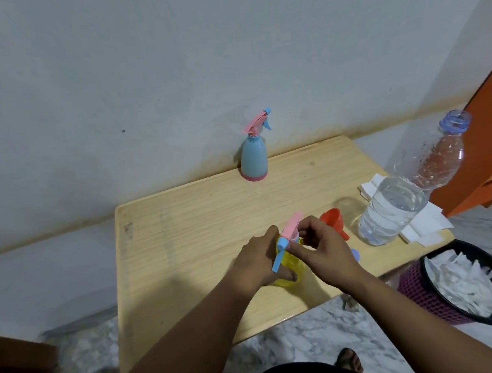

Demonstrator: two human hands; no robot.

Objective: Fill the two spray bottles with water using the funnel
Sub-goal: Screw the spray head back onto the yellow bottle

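The left hand (255, 262) grips the yellow bottle (291, 268) at the near middle of the table (183, 239), fingers curled round its body; the right hand (322, 249) pinches its pink sprayer (381, 215). Just beyond — the red funnel (333, 221), then the uncapped water bottle (399, 199). Farthest — the blue bottle (253, 157), upright by the wall.
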